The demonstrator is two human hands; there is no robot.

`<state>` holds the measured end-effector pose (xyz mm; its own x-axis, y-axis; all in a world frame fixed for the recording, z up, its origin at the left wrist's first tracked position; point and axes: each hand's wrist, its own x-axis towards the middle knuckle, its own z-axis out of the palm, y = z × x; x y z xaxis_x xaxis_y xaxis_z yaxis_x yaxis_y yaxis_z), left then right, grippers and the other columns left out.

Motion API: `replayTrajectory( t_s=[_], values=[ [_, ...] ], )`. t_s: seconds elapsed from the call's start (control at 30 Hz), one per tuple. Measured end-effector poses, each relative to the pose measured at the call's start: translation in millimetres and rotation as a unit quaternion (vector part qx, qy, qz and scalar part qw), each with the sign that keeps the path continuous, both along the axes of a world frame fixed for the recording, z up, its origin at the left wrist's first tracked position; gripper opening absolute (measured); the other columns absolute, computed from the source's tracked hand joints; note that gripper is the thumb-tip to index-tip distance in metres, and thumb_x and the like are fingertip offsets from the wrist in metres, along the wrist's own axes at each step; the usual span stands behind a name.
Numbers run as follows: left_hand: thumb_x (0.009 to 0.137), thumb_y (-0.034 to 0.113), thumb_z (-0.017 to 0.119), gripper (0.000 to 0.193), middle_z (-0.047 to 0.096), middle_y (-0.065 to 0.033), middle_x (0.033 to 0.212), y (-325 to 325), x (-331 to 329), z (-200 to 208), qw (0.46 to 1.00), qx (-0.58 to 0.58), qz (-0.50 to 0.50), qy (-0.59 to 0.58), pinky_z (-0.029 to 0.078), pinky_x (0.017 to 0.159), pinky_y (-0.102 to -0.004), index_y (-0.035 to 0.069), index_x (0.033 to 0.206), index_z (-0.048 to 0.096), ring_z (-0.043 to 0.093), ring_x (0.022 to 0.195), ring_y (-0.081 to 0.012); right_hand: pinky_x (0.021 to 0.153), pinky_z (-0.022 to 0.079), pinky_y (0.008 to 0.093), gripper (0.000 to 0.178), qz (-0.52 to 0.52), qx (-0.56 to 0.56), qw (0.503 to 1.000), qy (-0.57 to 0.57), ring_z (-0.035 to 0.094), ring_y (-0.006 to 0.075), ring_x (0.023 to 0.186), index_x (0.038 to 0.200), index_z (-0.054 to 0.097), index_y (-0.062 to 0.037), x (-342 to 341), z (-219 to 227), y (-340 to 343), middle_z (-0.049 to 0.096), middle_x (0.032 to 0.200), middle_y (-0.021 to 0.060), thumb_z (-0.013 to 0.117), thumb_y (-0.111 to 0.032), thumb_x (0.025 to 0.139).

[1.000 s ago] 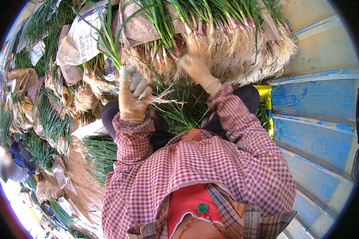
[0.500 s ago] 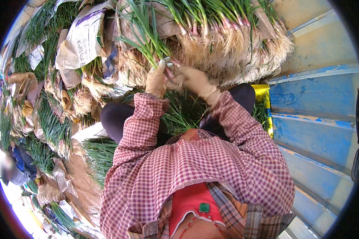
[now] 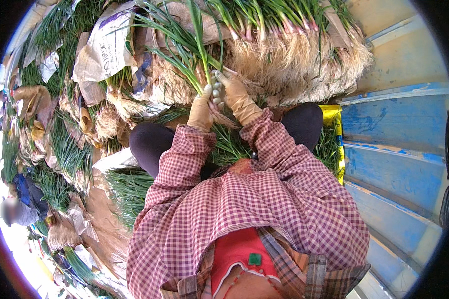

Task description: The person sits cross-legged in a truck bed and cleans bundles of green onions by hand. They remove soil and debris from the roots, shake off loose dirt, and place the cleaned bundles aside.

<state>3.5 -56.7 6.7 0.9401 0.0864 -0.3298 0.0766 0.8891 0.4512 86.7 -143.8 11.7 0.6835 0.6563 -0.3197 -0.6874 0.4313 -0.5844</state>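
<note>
My left hand (image 3: 201,110), in a pale tan glove, is closed around a small bunch of green garlic (image 3: 200,55). The long green leaves fan out away from me, and the pinkish stem ends and roots hang below the fist. My right hand (image 3: 238,97), gloved the same way, is right beside it, fingers curled in a pinch at one slanting stalk. That stalk's pale root end points right, above the right fingertips. Just beyond both hands lies a thick row of green garlic (image 3: 284,27), its shaggy pale roots (image 3: 294,65) facing me.
Between my knees lie loose green leaves (image 3: 229,147). A yellow bag (image 3: 338,139) stands beside my right knee, next to a blue metal wall (image 3: 394,124). More bundles (image 3: 67,149) and a white printed sack (image 3: 105,47) are at the left. Another person (image 3: 22,209) is at the far left.
My right hand has come back left and up against the left hand, its blur gone. The left hand's bunch has moved slightly right and nearer me, its leaves more spread.
</note>
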Motion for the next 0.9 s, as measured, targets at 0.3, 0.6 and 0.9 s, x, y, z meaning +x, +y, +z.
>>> replayTrajectory(
  t_s=[0.3, 0.6, 0.9],
  values=[
    [0.093, 0.024, 0.046, 0.024, 0.045, 0.0029, 0.071, 2.7, -33.1, 5.7, 0.961, -0.251, -0.049, -0.106, 0.036, 0.052, -0.0228, 0.004, 0.106, 0.051, 0.038, 0.053, -0.0068, 0.047, 0.044, 0.0178, 0.014, 0.089, 0.006, 0.996, -0.003, 0.049, 0.0061, 0.056, 0.097, 0.057, -0.0053, 17.5, 14.9, -7.4, 0.055, 0.073, -0.0001, 0.056, -0.015, 0.087],
    [0.093, 0.027, 0.045, 0.026, 0.049, 0.003, 0.062, -13.8, -31.3, -2.2, 0.956, 0.272, 0.058, 0.096, 0.038, 0.044, -0.0202, 0.003, 0.096, 0.057, 0.042, 0.048, -0.0059, 0.059, 0.046, 0.0348, 0.034, -0.053, -0.443, 0.696, -0.562, 0.06, 0.0233, 0.065, 0.096, 0.058, 0.0019, 0.2, -1.2, 3.0, 0.064, 0.077, 0.0112, 0.059, -0.03, 0.084],
    [0.093, 0.026, 0.045, 0.024, 0.044, 0.0033, 0.065, -10.1, -31.2, -4.0, 0.98, -0.168, -0.091, -0.053, 0.033, 0.046, -0.0205, 0.005, 0.102, 0.053, 0.034, 0.048, -0.0048, 0.053, 0.043, 0.0183, 0.027, 0.092, 0.046, 0.99, -0.098, 0.05, 0.0063, 0.06, 0.113, 0.052, -0.0073, 7.8, 12.6, -18.6, 0.056, 0.074, -0.0016, 0.055, -0.014, 0.088]
  ],
)
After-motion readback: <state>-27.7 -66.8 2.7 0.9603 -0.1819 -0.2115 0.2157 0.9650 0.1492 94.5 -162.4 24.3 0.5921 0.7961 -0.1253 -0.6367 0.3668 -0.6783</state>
